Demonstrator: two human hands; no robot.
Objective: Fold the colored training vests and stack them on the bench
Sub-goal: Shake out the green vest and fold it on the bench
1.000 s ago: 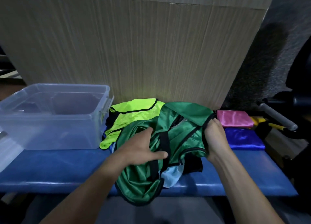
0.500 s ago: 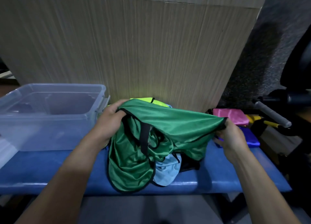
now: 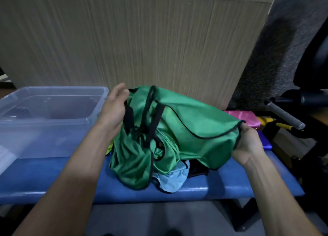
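Observation:
A green training vest point(image 3: 186, 129) with black trim hangs stretched between my hands above the blue bench point(image 3: 53, 179). My left hand point(image 3: 113, 111) grips its upper left edge near the black straps. At the right, my right hand point(image 3: 247, 141) pinches the vest's corner. Its lower part droops onto a heap of other vests: a light blue one point(image 3: 173, 180) and a black one point(image 3: 197, 169) peek out below, and a sliver of neon yellow point(image 3: 110, 148) shows at the left. Folded pink point(image 3: 245, 117) and dark blue point(image 3: 265, 141) vests lie on the bench to the right.
A clear plastic bin point(image 3: 53, 118) stands on the bench's left part. A tall cardboard sheet point(image 3: 142, 49) rises behind the bench. At the right are a grey-handled bar point(image 3: 284, 116), a yellow tool point(image 3: 276, 124) and dark equipment.
My left hand left the crumpled vest's middle, took its upper left edge and lifted it. The right hand moved right, so the vest now spreads out above the heap and hides most of the yellow vest.

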